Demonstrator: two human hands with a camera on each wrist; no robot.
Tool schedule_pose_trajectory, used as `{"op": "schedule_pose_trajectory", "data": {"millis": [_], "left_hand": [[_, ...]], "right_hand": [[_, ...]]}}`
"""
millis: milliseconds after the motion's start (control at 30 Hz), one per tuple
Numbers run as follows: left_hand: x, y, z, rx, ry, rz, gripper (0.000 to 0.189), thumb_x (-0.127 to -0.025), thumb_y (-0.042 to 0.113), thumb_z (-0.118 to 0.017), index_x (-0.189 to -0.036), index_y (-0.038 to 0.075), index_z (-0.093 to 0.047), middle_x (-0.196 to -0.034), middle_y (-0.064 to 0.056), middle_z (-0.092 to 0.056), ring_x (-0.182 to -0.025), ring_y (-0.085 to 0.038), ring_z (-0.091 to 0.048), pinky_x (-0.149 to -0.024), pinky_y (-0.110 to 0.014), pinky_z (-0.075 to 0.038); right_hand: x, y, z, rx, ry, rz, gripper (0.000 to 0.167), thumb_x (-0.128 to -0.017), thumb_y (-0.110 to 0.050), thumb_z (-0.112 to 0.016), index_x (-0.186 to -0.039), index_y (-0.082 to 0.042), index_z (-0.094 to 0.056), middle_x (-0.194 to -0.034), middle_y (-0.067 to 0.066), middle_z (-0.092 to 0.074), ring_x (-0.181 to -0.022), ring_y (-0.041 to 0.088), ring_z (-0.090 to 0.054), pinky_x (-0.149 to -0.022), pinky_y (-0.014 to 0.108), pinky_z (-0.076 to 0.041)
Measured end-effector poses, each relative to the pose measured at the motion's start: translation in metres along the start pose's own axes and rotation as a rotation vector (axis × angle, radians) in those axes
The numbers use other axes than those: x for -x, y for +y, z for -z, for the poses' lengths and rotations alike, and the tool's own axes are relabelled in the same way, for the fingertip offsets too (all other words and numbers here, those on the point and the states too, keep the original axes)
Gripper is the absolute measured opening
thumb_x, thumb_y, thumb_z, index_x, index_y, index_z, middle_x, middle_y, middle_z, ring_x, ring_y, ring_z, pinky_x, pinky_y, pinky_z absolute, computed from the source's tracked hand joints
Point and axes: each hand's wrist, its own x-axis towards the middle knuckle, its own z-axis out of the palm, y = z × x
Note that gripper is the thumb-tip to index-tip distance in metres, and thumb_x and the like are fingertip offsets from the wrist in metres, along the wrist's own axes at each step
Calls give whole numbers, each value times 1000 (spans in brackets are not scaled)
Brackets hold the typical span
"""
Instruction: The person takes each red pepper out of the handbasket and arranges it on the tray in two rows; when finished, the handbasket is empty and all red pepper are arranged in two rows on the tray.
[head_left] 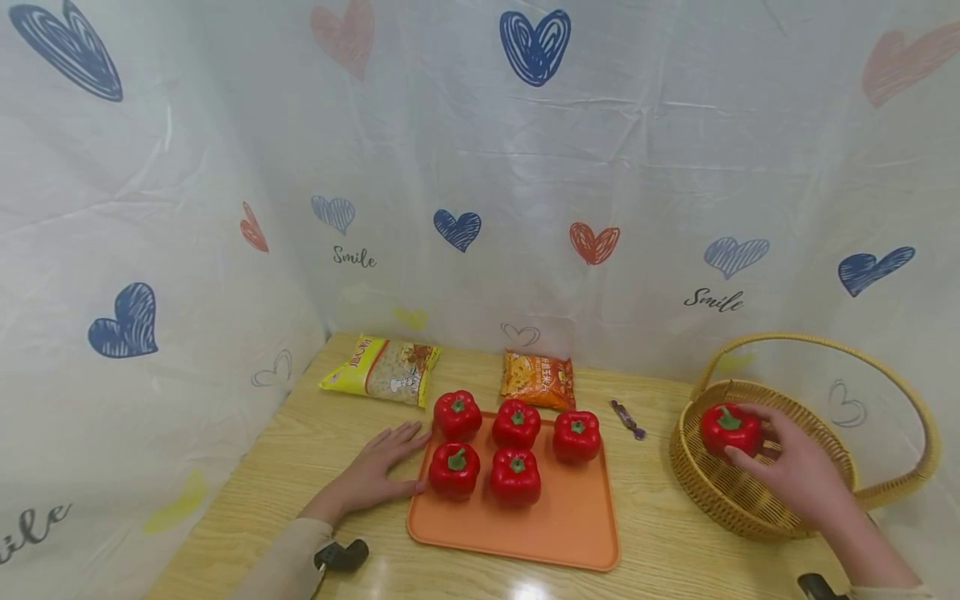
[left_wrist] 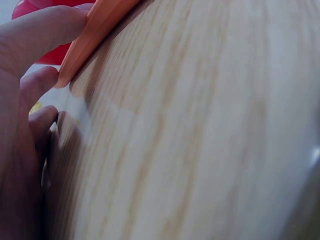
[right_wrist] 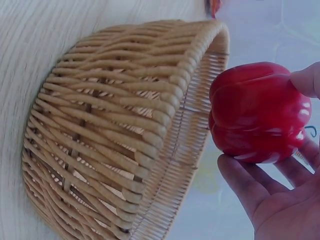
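Note:
My right hand grips a red bell pepper with a green stem, over the mouth of a wicker basket. In the right wrist view the pepper sits between thumb and fingers, above the basket rim. My left hand rests at the left edge of an orange tray, fingers fairly straight. In the left wrist view its thumb lies against the tray's rim. Several red peppers stand on the tray in two rows.
A yellow snack bag lies at the back left, and an orange snack bag behind the tray. Between tray and basket lies a small purple-wrapped candy. The basket's tall handle arches over its back. A heart-printed curtain encloses the table.

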Motion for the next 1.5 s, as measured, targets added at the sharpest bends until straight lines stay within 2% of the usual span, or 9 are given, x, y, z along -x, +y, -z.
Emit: {"op": "schedule_pose_trajectory", "data": {"millis": [167, 467, 867, 1067, 1167, 1233, 1400, 1467, 1500], "left_hand": [[0, 0, 0, 4, -1, -2, 82, -88, 59, -70, -156, 21, -44, -166, -7, -30, -155, -30, -18, -125, -51, -8], [0, 1, 0, -2, -1, -6, 82, -89, 59, -70, -156, 21, -43, -165, -7, -31, -155, -30, -18, -125, -51, -9], [1, 2, 1, 18, -1, -7, 82, -89, 57, -71, -156, 19, -44, -165, -8, -30, -155, -31, -17, -124, -50, -7], [1, 2, 1, 18, 3, -12, 82, -89, 57, -71, -156, 19, -44, -165, -8, -31, -155, -31, -18, -124, -51, -8], [1, 2, 1, 14, 3, -12, 82, -89, 57, -71, -156, 19, -44, -165, -8, -31, -155, -31, -18, -124, -51, -8], [1, 3, 1, 10, 3, -12, 82, -89, 57, -71, -156, 19, -44, -165, -8, -31, -155, -31, -18, -124, -51, -8], [1, 2, 1, 3, 6, -15, 82, -89, 57, -71, -156, 19, -44, -165, -8, -31, -155, -31, -18, -124, -50, -8], [1, 2, 1, 1, 5, -13, 82, -88, 57, -71, -156, 19, -44, -165, -7, -31, -155, -31, -18, -124, -49, -8], [1, 1, 1, 1, 4, -12, 82, -88, 58, -71, -156, 19, -44, -165, -7, -31, -155, -30, -18, -124, -50, -8]], "right_hand": [[4, -3, -2, -16, -1, 1, 76, -89, -35, -80, -147, -4, -43, -132, 34, -53, -108, 58, -62, -77, 56, -61], [11, -11, -9, -65, 29, 18, 74, -87, -27, -84, -145, -3, -45, -132, 31, -53, -108, 57, -63, -72, 44, -63], [17, -23, -18, -53, 31, 51, 72, -85, -29, -85, -144, -8, -49, -132, 28, -57, -106, 52, -65, -75, 47, -63], [19, -27, -23, -44, 48, 91, 69, -84, -29, -86, -141, -10, -53, -131, 25, -60, -103, 48, -67, -77, 57, -60], [20, -31, -25, -51, 56, 108, 66, -85, -27, -85, -140, -10, -54, -129, 24, -61, -102, 46, -68, -78, 52, -62], [20, -33, -27, -51, 66, 125, 64, -85, -26, -86, -138, -10, -55, -127, 22, -63, -102, 39, -70, -76, 42, -63], [20, -38, -34, -78, 72, 156, 63, -83, -23, -87, -136, -9, -56, -125, 17, -65, -102, 5, -66, -76, 28, -62], [21, -39, -38, -101, 64, 163, 64, -82, -22, -88, -136, -8, -56, -125, 18, -65, -102, 7, -66, -77, 30, -62], [21, -40, -39, -109, 58, 165, 64, -82, -22, -88, -136, -7, -56, -125, 18, -64, -103, 16, -68, -77, 31, -63]]}}
